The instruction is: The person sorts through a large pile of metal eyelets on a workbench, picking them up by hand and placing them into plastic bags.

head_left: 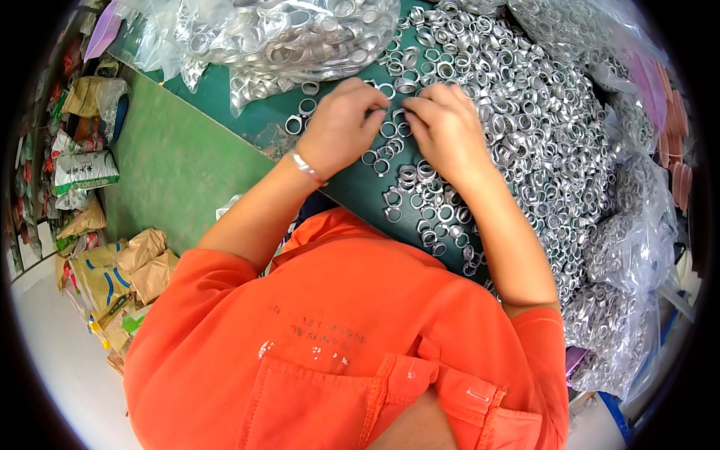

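Over the dark green tabletop [262,112], my two hands are close together, with fingertips nearly meeting. My left hand [343,124] is curled with thumb and fingers pinched together; whatever it may hold is hidden. Facing it, my right hand [448,129] also has its thumb and index finger drawn in, and I cannot make out what is in them. Silver metal rings [388,130] lie just below and between the fingertips. More loose rings [427,202] are scattered beneath my right wrist. A large pile of similar rings [540,135] spreads to the right.
A clear plastic bag [300,37] full of rings sits at the table's far side. More filled bags [630,247] line the right edge. Pink sheets [675,142] stand beyond them. Left of the table is a green floor [180,157], with paper and plastic packages [112,277] heaped along it.
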Action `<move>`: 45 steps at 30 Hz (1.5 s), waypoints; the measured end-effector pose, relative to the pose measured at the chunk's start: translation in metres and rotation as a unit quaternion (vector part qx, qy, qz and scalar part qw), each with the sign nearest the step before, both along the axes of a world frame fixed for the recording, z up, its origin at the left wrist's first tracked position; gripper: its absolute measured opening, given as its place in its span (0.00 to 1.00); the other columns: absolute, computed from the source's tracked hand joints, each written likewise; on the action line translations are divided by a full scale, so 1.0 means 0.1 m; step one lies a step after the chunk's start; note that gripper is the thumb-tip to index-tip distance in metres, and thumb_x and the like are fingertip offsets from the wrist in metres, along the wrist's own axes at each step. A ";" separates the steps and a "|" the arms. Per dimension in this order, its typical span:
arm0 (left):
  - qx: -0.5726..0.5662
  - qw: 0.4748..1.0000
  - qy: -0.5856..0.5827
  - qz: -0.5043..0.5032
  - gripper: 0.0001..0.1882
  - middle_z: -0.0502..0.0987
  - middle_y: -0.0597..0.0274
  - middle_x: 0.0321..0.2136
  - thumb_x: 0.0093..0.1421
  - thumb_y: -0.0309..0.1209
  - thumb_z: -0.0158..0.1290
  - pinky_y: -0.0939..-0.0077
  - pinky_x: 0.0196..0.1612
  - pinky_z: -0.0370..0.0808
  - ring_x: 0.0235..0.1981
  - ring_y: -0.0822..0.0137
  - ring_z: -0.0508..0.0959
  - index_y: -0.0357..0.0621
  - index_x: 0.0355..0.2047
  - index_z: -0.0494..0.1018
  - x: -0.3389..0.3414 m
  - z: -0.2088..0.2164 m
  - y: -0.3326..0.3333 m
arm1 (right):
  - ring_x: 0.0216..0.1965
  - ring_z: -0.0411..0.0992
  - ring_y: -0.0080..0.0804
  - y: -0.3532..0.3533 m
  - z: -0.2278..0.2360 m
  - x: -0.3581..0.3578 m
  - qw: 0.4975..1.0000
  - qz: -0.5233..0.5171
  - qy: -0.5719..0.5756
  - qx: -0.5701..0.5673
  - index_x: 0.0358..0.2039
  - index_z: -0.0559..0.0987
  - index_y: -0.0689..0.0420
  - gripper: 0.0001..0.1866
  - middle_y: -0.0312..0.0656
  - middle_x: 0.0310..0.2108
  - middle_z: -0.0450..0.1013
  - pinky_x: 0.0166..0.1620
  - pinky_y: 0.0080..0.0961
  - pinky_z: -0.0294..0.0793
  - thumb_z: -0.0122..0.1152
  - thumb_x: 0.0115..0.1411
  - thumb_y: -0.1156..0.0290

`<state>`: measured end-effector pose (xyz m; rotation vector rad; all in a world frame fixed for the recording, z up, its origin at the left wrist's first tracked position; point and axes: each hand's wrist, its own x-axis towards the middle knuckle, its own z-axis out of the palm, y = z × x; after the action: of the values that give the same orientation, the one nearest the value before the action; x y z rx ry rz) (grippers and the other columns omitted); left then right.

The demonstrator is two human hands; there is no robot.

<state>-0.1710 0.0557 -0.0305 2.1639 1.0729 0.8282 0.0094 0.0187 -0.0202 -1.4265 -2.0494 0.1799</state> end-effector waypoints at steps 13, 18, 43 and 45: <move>-0.486 0.789 -0.376 0.026 0.10 0.72 0.63 0.26 0.52 0.20 0.46 0.88 0.15 0.58 0.18 0.80 0.65 0.38 0.36 0.68 0.18 0.07 0.18 | 0.33 0.68 0.38 -0.14 0.17 0.19 0.996 0.012 -0.051 -0.077 0.29 0.79 0.56 0.09 0.38 0.29 0.70 0.38 0.33 0.68 0.65 0.44 0.74; -0.267 0.945 -0.186 -0.009 0.09 0.71 0.68 0.25 0.51 0.21 0.50 0.83 0.21 0.65 0.21 0.79 0.68 0.38 0.35 0.71 0.20 0.03 0.18 | 0.36 0.69 0.39 -0.21 0.07 0.27 0.997 -0.003 0.071 -0.041 0.24 0.78 0.58 0.07 0.39 0.32 0.72 0.40 0.32 0.68 0.66 0.42 0.76; -0.067 0.993 -0.087 -0.047 0.11 0.71 0.57 0.33 0.56 0.17 0.42 0.76 0.40 0.69 0.34 0.64 0.73 0.38 0.39 0.70 0.42 0.05 0.19 | 0.33 0.70 0.38 -0.01 0.21 0.71 0.990 -0.060 -0.113 -0.050 0.32 0.78 0.60 0.09 0.41 0.32 0.73 0.36 0.31 0.69 0.53 0.49 0.79; -0.009 0.989 -0.137 -0.056 0.11 0.70 0.56 0.34 0.57 0.17 0.43 0.74 0.40 0.68 0.34 0.63 0.72 0.37 0.40 0.69 0.52 0.10 0.15 | 0.28 0.70 0.31 -0.13 0.28 0.60 0.970 -0.108 0.163 -0.144 0.33 0.78 0.60 0.06 0.40 0.31 0.73 0.30 0.26 0.69 0.53 0.56 0.76</move>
<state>-0.1193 0.0705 -0.0203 2.0031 0.8122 1.0225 0.0697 0.0053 0.0077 -1.6567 -1.6361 0.5984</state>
